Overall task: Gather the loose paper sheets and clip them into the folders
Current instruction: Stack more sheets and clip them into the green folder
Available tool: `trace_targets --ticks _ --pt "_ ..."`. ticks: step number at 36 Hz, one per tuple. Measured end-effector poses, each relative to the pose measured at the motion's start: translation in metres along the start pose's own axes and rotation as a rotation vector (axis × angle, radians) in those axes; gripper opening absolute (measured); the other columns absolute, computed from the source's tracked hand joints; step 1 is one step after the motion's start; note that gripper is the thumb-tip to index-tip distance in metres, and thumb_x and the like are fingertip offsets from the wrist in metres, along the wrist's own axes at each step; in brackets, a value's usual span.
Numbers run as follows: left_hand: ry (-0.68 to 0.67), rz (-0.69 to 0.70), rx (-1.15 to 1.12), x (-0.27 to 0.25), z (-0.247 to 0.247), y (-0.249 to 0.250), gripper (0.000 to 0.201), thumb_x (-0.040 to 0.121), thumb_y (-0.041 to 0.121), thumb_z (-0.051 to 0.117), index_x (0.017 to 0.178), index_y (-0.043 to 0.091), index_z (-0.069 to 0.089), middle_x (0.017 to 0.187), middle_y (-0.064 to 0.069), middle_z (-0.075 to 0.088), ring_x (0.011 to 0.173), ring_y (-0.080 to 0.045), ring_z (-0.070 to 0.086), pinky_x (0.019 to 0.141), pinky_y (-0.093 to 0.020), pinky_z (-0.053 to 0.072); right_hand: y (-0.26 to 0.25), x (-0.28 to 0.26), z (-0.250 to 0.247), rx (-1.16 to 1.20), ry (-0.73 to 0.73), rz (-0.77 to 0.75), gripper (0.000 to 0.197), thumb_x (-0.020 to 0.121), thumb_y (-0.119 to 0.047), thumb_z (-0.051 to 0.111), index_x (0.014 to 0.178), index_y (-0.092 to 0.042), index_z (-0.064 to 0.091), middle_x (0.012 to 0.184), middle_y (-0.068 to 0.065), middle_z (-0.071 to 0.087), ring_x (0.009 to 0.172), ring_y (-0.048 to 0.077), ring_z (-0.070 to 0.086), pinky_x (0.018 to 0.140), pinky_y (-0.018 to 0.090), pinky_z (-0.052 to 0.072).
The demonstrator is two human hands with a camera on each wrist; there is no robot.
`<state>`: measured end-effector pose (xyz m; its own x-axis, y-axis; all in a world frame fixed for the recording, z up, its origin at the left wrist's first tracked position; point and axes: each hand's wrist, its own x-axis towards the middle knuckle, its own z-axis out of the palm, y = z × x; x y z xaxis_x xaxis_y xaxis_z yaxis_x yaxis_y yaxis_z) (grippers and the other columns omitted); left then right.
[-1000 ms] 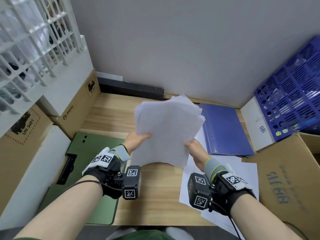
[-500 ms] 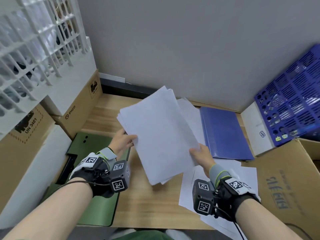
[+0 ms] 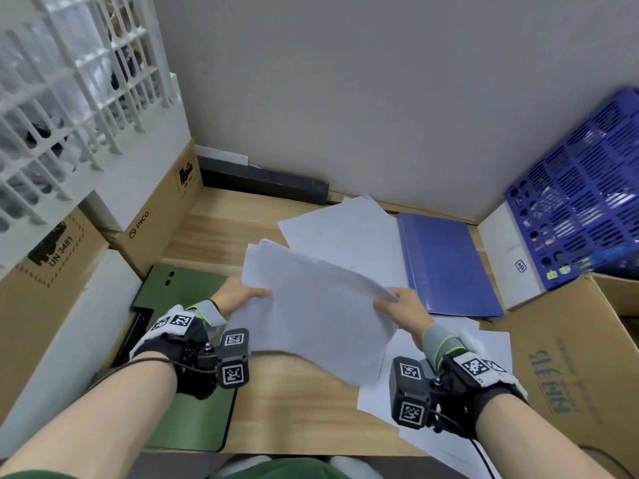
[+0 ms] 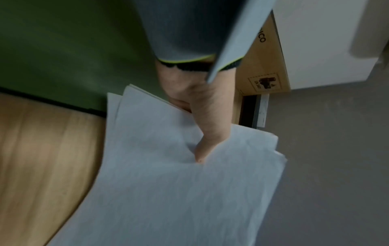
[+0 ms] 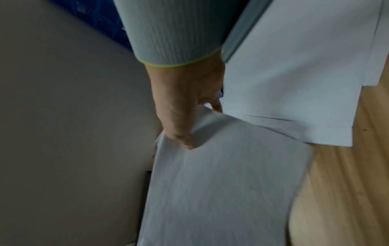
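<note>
Both hands hold 1 stack of white paper sheets [image 3: 311, 312] in the air above the wooden worktop [image 3: 294, 420]. Left hand [image 3: 238, 295] pinches the stack's edge at 9 o'clock, thumb on top, as the left wrist view shows plainly. Right hand [image 3: 401, 305] pinches the opposite edge at 3 o'clock, thumb on top and at least 1 finger beneath.

A green folder [image 3: 193, 402] lies open on the worktop at 8 o'clock from the stack, partly under the left forearm. A blue folder [image 3: 446, 264] lies closed at 2 o'clock. More loose sheets [image 3: 349, 233] lie at 12 o'clock, partly tucked under the blue folder, and further loose paper [image 3: 449, 440] lies at 5 o'clock beneath the right wrist.

Gathering looks to be the step in hand: the sheet corners are fanned, not squared. The next move probably calls for tapping the stack even, or adding the remaining sheets, then laying it into a folder under its clip.

Hard to make out: the green folder's clip is only a dark shape at its left edge, mostly hidden by the left wrist camera. How many sheets are in the stack cannot be told. Both wrist views are dim and blurred. Cardboard boxes [image 3: 560, 371] and a blue crate [image 3: 584, 188] crowd the edges, cut off by the frame.
</note>
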<state>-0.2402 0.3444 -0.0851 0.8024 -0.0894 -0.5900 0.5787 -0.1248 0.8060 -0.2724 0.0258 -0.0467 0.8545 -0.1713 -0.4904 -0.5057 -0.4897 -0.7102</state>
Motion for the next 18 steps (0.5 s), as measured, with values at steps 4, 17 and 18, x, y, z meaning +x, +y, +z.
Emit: trace_targets --ticks 4,17,18 --pt "-0.019 0.129 -0.152 -0.002 -0.003 0.018 0.056 0.053 0.028 0.082 0.105 0.013 0.064 0.116 -0.015 0.066 0.100 -0.029 0.064 0.095 -0.045 0.048 -0.021 -0.005 -0.014 0.323 0.148 -0.129 0.025 0.082 -0.013 0.071 0.099 0.004 0.064 0.091 0.016 0.071 0.076 0.018 0.063 0.071 0.033 0.052" --pt "0.140 0.167 -0.086 -0.002 0.006 -0.017 0.053 0.048 0.004 0.058 0.100 0.015 0.060 0.099 -0.012 0.064 0.092 -0.027 0.058 0.084 -0.041 0.049 0.015 -0.012 0.006 0.426 0.079 0.056 0.041 0.088 0.007 0.044 0.124 -0.009 0.052 0.122 0.006 0.063 0.101 0.010 0.057 0.074 0.017 0.038" --pt "0.141 0.164 -0.076 -0.003 0.007 -0.016 0.050 0.048 0.004 0.057 0.096 0.018 0.060 0.097 -0.011 0.063 0.090 -0.027 0.058 0.081 -0.039 0.048 0.015 -0.012 0.007 0.418 0.067 0.062 0.040 0.088 0.008 0.043 0.122 -0.008 0.053 0.121 0.006 0.063 0.103 0.012 0.056 0.075 0.017 0.039"
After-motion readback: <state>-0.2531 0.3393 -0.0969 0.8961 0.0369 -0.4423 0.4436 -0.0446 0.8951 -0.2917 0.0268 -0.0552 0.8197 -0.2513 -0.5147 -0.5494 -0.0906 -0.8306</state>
